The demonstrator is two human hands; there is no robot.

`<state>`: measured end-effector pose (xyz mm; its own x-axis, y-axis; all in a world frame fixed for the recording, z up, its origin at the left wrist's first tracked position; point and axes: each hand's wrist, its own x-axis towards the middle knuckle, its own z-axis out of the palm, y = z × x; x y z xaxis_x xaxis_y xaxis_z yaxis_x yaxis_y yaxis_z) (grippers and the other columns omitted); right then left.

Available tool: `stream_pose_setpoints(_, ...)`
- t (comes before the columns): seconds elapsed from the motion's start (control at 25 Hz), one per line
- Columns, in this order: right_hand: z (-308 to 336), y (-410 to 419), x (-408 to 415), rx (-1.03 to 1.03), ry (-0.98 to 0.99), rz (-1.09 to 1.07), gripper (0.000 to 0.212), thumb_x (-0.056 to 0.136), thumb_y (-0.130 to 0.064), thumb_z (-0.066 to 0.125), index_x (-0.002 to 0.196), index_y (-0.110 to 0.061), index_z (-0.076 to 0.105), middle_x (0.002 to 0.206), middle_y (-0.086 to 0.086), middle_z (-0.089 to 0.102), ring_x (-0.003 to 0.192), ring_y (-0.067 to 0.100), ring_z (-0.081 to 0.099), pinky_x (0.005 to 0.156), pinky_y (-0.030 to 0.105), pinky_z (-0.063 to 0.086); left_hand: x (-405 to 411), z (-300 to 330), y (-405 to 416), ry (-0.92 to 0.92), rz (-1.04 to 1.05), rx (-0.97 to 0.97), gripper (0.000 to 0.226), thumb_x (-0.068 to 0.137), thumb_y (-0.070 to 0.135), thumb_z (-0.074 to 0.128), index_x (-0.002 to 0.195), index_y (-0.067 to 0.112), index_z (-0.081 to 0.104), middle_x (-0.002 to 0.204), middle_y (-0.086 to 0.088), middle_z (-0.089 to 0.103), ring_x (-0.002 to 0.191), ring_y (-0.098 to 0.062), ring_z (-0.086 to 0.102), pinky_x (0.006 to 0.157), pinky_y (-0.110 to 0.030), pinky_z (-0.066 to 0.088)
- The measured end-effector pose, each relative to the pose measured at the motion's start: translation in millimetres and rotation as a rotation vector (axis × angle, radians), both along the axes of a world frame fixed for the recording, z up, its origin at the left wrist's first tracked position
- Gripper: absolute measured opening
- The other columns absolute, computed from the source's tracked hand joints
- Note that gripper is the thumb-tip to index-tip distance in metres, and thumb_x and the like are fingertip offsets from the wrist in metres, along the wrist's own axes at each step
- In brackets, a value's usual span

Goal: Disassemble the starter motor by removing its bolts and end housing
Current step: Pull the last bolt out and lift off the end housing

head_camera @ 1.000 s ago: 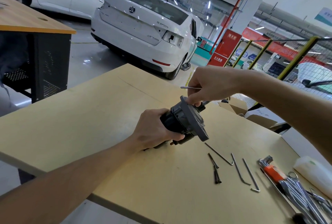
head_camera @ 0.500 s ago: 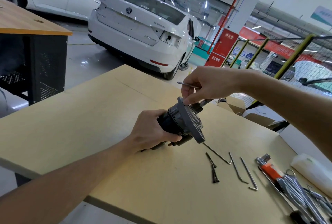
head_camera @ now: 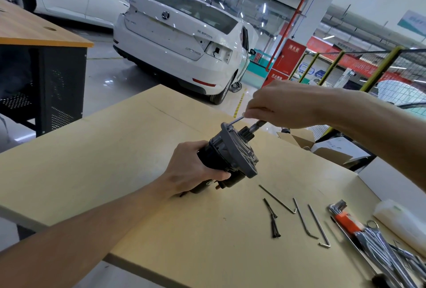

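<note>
The black starter motor [head_camera: 217,155] with its grey end housing [head_camera: 239,151] is held tilted just above the pale wooden table [head_camera: 115,149]. My left hand [head_camera: 191,170] grips the motor's dark body from the left. Above the housing, my right hand [head_camera: 281,105] pinches a thin metal hex key [head_camera: 236,121] whose tip sits at the housing's top rim. The motor's shaft pokes out under my right hand, partly hidden. Two dark bolts [head_camera: 273,220] lie on the table below the motor.
Three loose hex keys [head_camera: 306,218] lie right of the bolts. A hex key set with an orange holder [head_camera: 344,220] and several wrenches [head_camera: 387,253] sit at the table's right edge, beside a white bottle [head_camera: 398,220]. Open cardboard boxes [head_camera: 322,144] stand behind the table.
My right hand has lifted slightly, and the hex key now slopes down to the housing's top rim. My left hand keeps its grip on the motor.
</note>
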<state>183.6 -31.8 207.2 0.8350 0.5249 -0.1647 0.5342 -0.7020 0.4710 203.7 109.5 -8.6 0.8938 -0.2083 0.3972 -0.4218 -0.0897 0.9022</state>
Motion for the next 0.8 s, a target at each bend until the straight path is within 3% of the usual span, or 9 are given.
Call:
stream_pose_setpoints(0.28,8.1,-7.2,2.3,0.102,0.024,-0.003,0.031,0.099,-0.035,0.046,0.106,-0.020,0.072,0.092,-0.006,0.070,0.088,0.012,0.063,0.087,0.042,0.050,1.3,-0.4,-1.1,0.008,0.001,-0.003,0.059,0.046,0.050,0.082,0.096,0.017,0.076,0.087,0.000,0.075,0.086,-0.022,0.069,0.081,-0.048,0.057)
stream_pose_setpoints(0.8,11.0,-12.0,6.4,0.125,0.062,0.002,0.027,0.097,-0.032,0.053,0.103,-0.018,0.075,0.088,-0.009,0.071,0.085,0.011,0.064,0.084,0.033,0.050,1.1,-0.9,-1.2,-0.018,-0.014,0.016,0.057,0.048,0.050,0.082,0.094,0.018,0.075,0.085,0.003,0.074,0.083,-0.017,0.069,0.080,-0.046,0.057)
